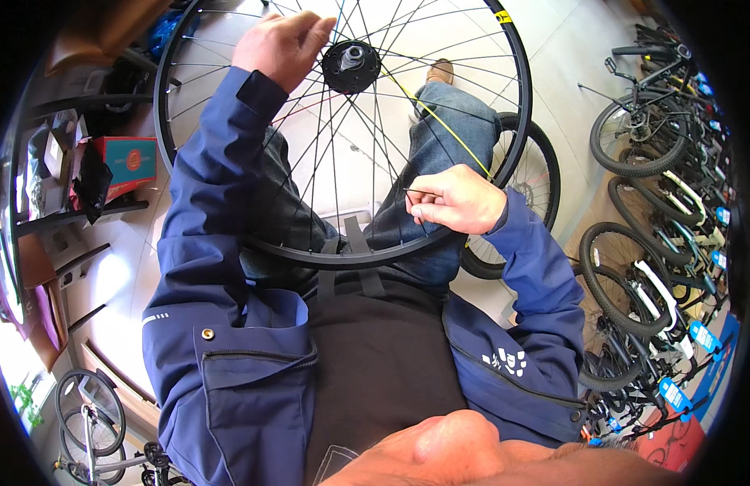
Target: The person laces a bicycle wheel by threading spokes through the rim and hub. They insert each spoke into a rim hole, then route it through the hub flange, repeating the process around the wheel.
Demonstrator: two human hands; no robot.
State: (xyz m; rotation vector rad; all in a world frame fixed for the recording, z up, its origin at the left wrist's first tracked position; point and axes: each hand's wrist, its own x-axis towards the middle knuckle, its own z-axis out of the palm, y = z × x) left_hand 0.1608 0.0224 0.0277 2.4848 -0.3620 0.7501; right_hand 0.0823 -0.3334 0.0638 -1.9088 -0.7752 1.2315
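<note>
- Wheel (351, 77), black-rimmed, its near edge across the person's lap, its hub facing up toward the head.
- Right hand (462, 198), over the wheel's near right edge, thumb and fingers pinched on a thin dark rod (415, 191).
- Yellow spoke (440, 120), running from the wheel's hub to its rim beside that hand.
- Left hand (279, 47), above the wheel's spokes, left of the hub; fingers curled, but whether they grip anything I cannot tell.
- Jeans (456, 121), seen through and under the wheel.
- Second wheel (551, 166), partly hidden beyond the wheel's right edge.
- Red box (130, 162), left of the wheel.
- Parked bikes (646, 267), well right of the wheel.
</note>
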